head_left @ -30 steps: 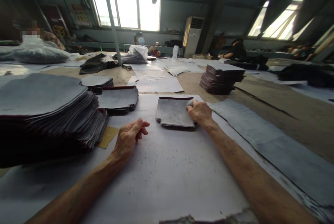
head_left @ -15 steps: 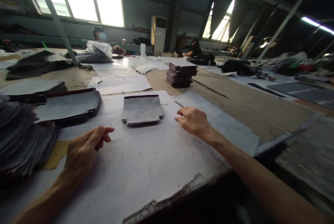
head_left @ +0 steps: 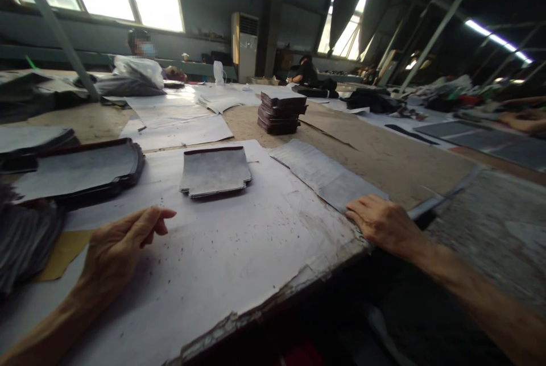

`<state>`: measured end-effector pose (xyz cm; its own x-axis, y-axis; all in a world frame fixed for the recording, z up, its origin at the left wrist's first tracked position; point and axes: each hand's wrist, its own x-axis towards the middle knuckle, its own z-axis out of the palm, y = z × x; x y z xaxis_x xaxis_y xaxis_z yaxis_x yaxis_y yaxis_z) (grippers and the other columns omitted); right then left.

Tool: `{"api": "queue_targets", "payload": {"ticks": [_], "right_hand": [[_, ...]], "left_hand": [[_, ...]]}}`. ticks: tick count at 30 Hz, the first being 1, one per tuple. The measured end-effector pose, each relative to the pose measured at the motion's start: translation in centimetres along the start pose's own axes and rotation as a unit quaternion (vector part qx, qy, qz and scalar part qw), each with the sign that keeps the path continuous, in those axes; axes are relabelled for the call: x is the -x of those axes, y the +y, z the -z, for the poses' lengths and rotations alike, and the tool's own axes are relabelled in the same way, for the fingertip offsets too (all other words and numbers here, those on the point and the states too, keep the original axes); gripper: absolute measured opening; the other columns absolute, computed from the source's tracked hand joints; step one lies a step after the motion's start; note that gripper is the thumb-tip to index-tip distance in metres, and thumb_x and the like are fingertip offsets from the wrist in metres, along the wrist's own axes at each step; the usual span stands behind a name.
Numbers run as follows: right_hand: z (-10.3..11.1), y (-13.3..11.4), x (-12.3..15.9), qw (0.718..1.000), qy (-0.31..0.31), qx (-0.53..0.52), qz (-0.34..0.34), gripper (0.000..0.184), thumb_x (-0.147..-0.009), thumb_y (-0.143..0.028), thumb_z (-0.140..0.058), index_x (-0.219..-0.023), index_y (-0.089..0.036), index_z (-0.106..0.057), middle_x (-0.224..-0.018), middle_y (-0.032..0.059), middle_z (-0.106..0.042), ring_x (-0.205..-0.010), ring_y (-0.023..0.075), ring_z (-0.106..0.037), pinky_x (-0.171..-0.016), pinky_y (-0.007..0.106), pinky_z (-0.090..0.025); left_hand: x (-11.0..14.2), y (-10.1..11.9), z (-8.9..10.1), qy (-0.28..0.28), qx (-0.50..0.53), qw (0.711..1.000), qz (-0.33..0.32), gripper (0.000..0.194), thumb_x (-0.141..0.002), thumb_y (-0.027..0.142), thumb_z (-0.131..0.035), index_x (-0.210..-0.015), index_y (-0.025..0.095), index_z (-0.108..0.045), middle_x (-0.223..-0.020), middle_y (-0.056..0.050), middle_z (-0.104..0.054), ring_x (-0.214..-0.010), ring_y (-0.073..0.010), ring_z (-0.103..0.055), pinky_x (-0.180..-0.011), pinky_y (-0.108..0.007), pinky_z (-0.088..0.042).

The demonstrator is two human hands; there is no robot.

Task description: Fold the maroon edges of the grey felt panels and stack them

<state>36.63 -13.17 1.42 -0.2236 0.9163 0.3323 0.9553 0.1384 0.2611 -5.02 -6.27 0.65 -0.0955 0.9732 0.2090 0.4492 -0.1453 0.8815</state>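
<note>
My left hand (head_left: 123, 241) hovers over the white paper (head_left: 205, 263) on the table, with loosely bent fingers a little apart and nothing visible in them. At the table's near right edge, my right hand (head_left: 379, 221) is closed at the near end of a long light-grey sheet (head_left: 324, 170). Its fingers cover that end, and the thumb is partly hidden. Between the hands, farther back, a small neat stack of pale notched pieces (head_left: 216, 170) with a dark red top edge lies on the paper.
At left are larger stacks of similar pieces (head_left: 85, 170), a dark layered pile (head_left: 25, 241) and a tan card (head_left: 63, 252). A dark red bundle stack (head_left: 281, 113) stands farther back. Other people sit beyond; another person's arm shows at far right. The table edge (head_left: 273, 300) is ragged.
My right hand has moved right and nearer, from beside the small stack to the near end of the grey sheet. My left hand has barely moved. The view has turned slightly right.
</note>
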Motion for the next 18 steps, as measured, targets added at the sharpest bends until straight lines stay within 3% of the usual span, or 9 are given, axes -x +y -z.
{"api": "queue_targets", "payload": {"ticks": [3,6,10,14,18], "right_hand": [[0.0,0.1,-0.1,1.000,-0.016,0.004,0.025,0.023,-0.077,-0.010,-0.042,-0.075,-0.015,-0.064,-0.071,0.0073,-0.062,-0.072,0.0187,-0.057,-0.065,0.027,-0.040],[0.2,0.2,0.0,1.000,-0.008,-0.002,0.013,0.019,-0.082,-0.022,-0.047,-0.080,-0.014,-0.064,-0.076,0.0093,-0.062,-0.077,0.0198,-0.057,-0.069,0.027,-0.040],[0.4,-0.1,0.3,1.000,-0.012,-0.018,0.012,0.017,-0.082,-0.025,-0.049,-0.077,-0.015,-0.062,-0.078,0.0091,-0.062,-0.079,0.0191,-0.056,-0.068,0.026,-0.039],[0.1,0.0,-0.1,0.999,-0.016,-0.046,0.010,0.021,-0.078,-0.016,-0.045,-0.065,-0.016,-0.060,-0.069,0.0077,-0.062,-0.071,0.0169,-0.055,-0.064,0.025,-0.037],[-0.2,1.2,-0.8,0.994,0.006,-0.082,-0.071,0.021,-0.076,-0.017,-0.042,-0.065,-0.017,-0.061,-0.064,0.0025,-0.063,-0.063,0.0137,-0.057,-0.058,0.021,-0.038]], "left_hand": [[-0.1,0.0,0.1,0.005,-0.006,1.000,0.007,0.025,-0.069,0.046,-0.056,-0.072,0.026,-0.071,-0.060,0.003,-0.059,-0.053,-0.0120,-0.044,-0.052,-0.023,-0.037],[0.0,0.2,0.0,0.014,-0.029,0.999,0.007,0.026,-0.068,0.047,-0.055,-0.071,0.027,-0.071,-0.060,0.003,-0.060,-0.052,-0.0123,-0.045,-0.052,-0.023,-0.038],[0.5,-0.1,-0.1,0.018,-0.096,0.993,-0.071,0.023,-0.070,0.048,-0.053,-0.071,0.032,-0.070,-0.059,0.006,-0.061,-0.053,-0.0136,-0.050,-0.058,-0.025,-0.041],[0.6,-1.0,-0.2,-0.059,-0.162,0.965,-0.198,0.015,-0.074,0.045,-0.056,-0.083,0.040,-0.067,-0.075,0.009,-0.067,-0.067,-0.0175,-0.061,-0.068,-0.027,-0.045],[-0.1,-0.8,-1.4,-0.188,-0.186,0.911,-0.317,0.025,-0.078,0.040,-0.053,-0.101,0.041,-0.063,-0.093,0.005,-0.068,-0.077,-0.0190,-0.064,-0.068,-0.026,-0.048]]}}
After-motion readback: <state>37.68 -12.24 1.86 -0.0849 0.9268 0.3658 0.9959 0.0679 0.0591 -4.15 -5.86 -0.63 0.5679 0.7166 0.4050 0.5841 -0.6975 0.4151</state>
